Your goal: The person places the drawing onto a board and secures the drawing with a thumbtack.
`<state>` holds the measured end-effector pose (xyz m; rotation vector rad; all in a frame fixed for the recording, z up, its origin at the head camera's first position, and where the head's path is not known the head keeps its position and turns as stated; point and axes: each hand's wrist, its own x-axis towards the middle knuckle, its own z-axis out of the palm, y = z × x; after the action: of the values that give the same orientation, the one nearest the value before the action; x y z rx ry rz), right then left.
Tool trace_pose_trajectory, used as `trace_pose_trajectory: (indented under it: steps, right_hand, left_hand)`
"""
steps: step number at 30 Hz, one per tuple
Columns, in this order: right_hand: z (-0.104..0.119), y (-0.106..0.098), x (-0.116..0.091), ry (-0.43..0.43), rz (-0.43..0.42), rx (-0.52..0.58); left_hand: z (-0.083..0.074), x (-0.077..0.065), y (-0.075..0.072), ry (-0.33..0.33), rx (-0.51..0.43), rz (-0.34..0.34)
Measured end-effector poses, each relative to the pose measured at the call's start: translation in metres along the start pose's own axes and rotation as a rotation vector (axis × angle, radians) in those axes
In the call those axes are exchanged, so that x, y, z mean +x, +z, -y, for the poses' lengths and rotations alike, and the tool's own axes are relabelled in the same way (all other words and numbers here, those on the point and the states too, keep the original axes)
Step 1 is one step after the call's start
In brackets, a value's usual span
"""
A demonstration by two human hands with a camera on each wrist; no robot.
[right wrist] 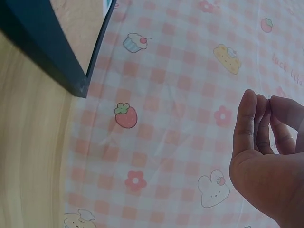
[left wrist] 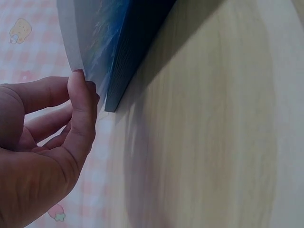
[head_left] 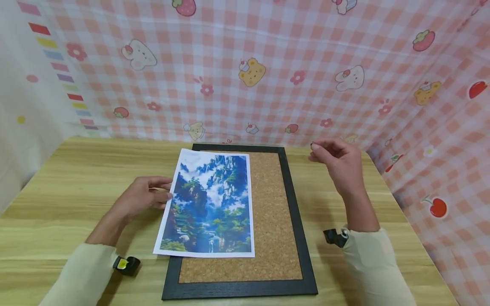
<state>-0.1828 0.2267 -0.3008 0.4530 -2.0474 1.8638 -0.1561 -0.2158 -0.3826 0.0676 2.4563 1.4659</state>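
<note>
I see the left hand [head_left: 139, 197] pinching a picture [head_left: 210, 204], nine o'clock, corkboard [head_left: 277, 238] beneath, right hand [head_left: 342, 165] pinching a dark speck [head_left: 311, 145] — two o'clock

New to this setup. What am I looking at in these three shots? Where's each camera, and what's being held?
No robot here: these are a person's two bare hands. The widest picture comes from a camera worn on the head, looking forward and down. The other two come from cameras on the left and right wrists.

On the wooden table lies a cork board with a black frame. A printed landscape sheet overlaps its left side. Behind hangs a checked cloth.

The left hand pinches the sheet's left edge. The right hand, raised to the board's right, pinches something small and dark, too small to identify.
</note>
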Motion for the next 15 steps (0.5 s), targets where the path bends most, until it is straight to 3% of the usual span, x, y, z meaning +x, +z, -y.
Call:
trace_pose_trajectory:
  steps: [15]
  right_hand:
    - [0.002,0.013,0.007,0.027,-0.011,0.006]
  left_hand:
    - [-0.004,0.003,0.008,-0.008,-0.034,-0.001]
